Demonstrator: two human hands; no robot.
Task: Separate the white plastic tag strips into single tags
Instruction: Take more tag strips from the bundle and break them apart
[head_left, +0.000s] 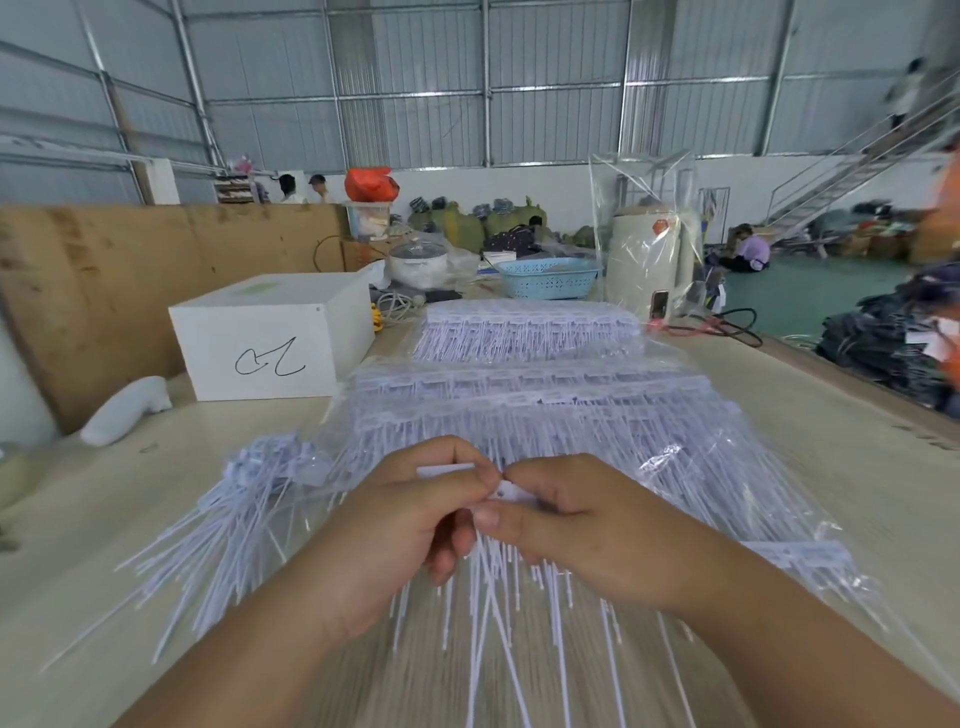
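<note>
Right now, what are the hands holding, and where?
Both hands, left and right, pinch one white tag strip at its head end; tails hang below.

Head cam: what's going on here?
A person is separating white plastic tags by hand. Both hands meet over the table: the left hand and right hand pinch the head of a tag strip between their fingers, its thin tails hanging below. A loose pile of tags lies to the left; bagged strips are stacked behind, by a white box.
</note>
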